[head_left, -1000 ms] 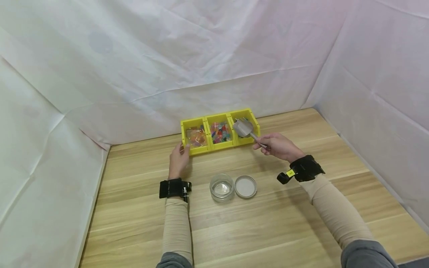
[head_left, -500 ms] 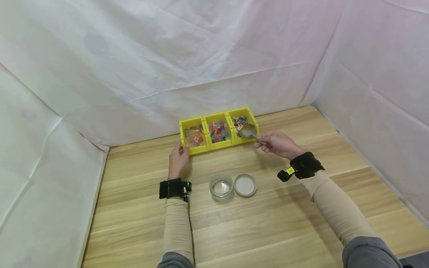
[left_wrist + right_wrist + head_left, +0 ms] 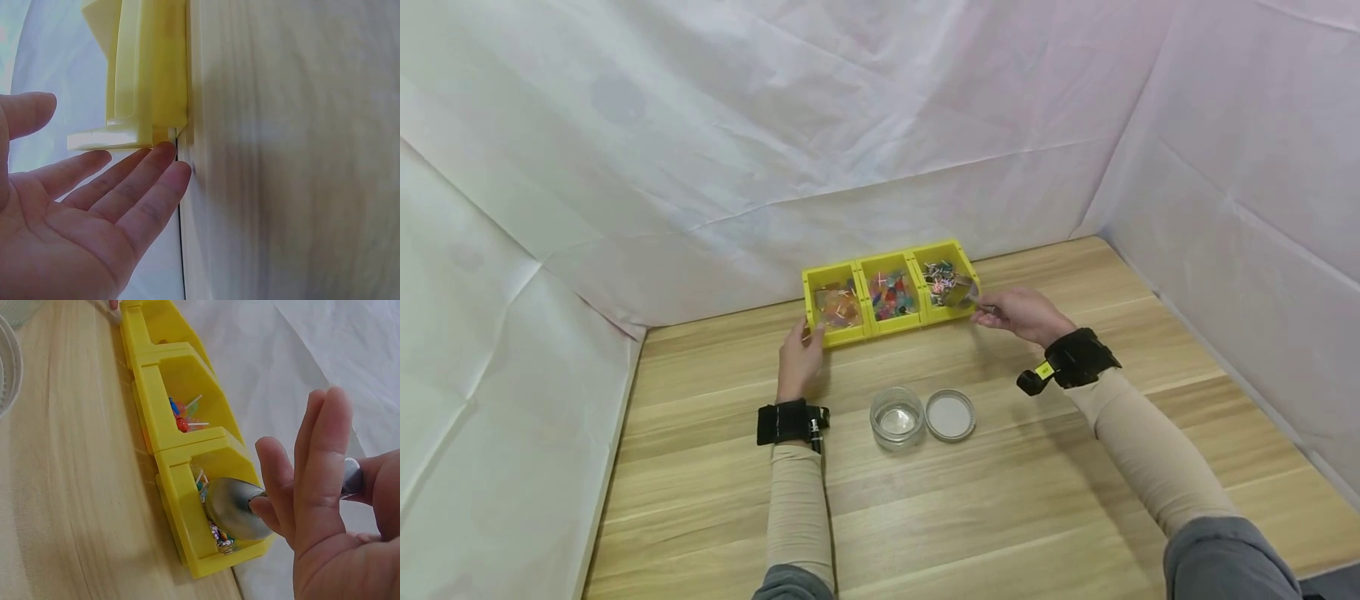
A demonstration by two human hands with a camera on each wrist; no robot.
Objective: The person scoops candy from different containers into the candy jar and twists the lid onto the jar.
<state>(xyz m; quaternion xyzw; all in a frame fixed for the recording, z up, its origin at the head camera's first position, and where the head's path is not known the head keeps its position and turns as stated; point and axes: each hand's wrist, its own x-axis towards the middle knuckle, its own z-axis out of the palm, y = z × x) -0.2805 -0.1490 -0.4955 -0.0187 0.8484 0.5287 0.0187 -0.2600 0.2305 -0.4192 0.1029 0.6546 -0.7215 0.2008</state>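
The scoop [image 3: 234, 509] is smooth, silvery metal with a rounded bowl. The right hand [image 3: 1021, 317] pinches its handle, the bowl in or just above the colourful bits [image 3: 937, 279] nearest that hand. The yellow bins [image 3: 895, 326], three in a row, stand between the well-separated hands; the left hand [image 3: 800, 364], fingers straight, touches their near end. Closer to the person than both hands, the clear jar [image 3: 897, 419] and lid [image 3: 951, 416] sit side by side on the counter [image 3: 1000, 517].
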